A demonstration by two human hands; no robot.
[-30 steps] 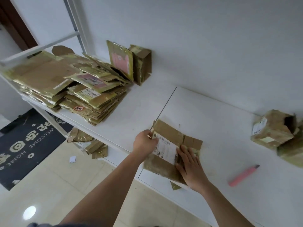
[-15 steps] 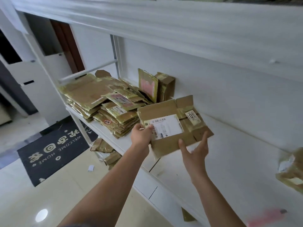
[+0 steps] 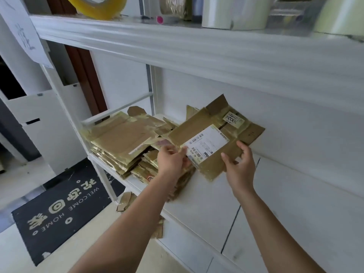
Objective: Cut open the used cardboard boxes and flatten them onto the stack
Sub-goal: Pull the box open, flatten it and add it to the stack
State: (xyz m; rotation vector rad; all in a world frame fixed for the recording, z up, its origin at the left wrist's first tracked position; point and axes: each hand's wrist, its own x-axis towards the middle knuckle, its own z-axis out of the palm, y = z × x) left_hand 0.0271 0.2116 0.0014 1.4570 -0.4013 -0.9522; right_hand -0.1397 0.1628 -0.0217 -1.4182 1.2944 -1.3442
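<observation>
Flattened cardboard box (image 3: 214, 133) held tilted above the white shelf (image 3: 285, 194), its left part over the right edge of the stack of flattened boxes (image 3: 122, 140). Left hand (image 3: 172, 161) pinching the box's left edge beside the white shipping label (image 3: 206, 143), fingers curled onto it. Right hand (image 3: 239, 161) under the lower right edge, fingers loosely spread, thumb on the cardboard face; firm grip or mere support impossible to tell. Small yellow sticker (image 3: 233, 119) near the box's upper right. Cardboard scraps (image 3: 124, 200) on the floor beside a black doormat (image 3: 59, 209). 1 roll of yellow tape (image 3: 98, 5) on the upper shelf (image 3: 177, 42).
</observation>
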